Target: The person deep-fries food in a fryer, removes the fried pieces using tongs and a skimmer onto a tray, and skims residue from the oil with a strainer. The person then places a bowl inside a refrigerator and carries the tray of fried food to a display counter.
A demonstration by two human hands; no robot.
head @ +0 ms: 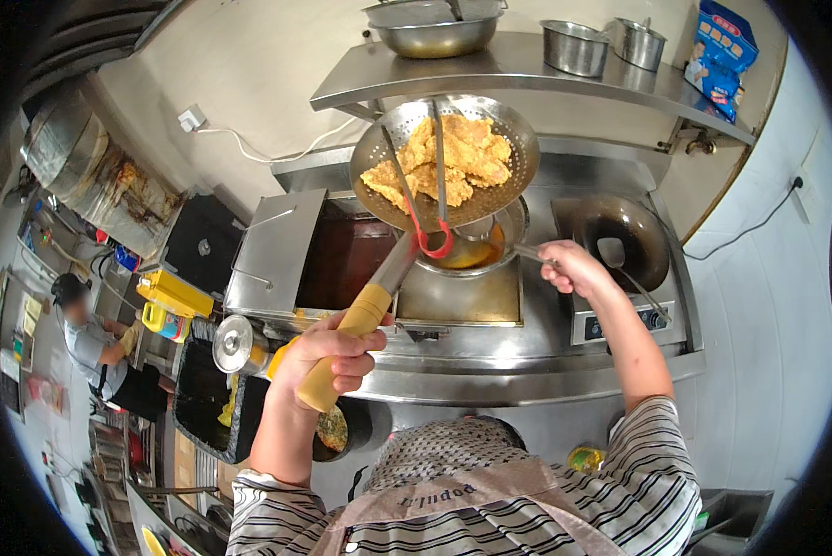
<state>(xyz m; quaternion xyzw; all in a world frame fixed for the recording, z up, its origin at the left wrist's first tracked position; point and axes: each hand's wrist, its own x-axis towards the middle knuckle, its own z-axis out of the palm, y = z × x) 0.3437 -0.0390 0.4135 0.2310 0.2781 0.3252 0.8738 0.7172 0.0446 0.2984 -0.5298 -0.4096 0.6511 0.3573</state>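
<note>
My left hand grips the yellow wooden handle of a large perforated metal strainer, held up over the fryer. Several pieces of golden breaded fried food lie in it, with metal tongs with red grips resting across the strainer. My right hand holds the metal handle of a ladle, whose bowl end is over a round metal pot with brown-orange liquid, below the strainer. Part of that pot is hidden by the strainer.
A fryer basin with dark liquid is left, a dark wok with a spatula right. Above, a steel shelf bears bowls, pots and a blue bag. A black-lined bin stands lower left; a person works farther left.
</note>
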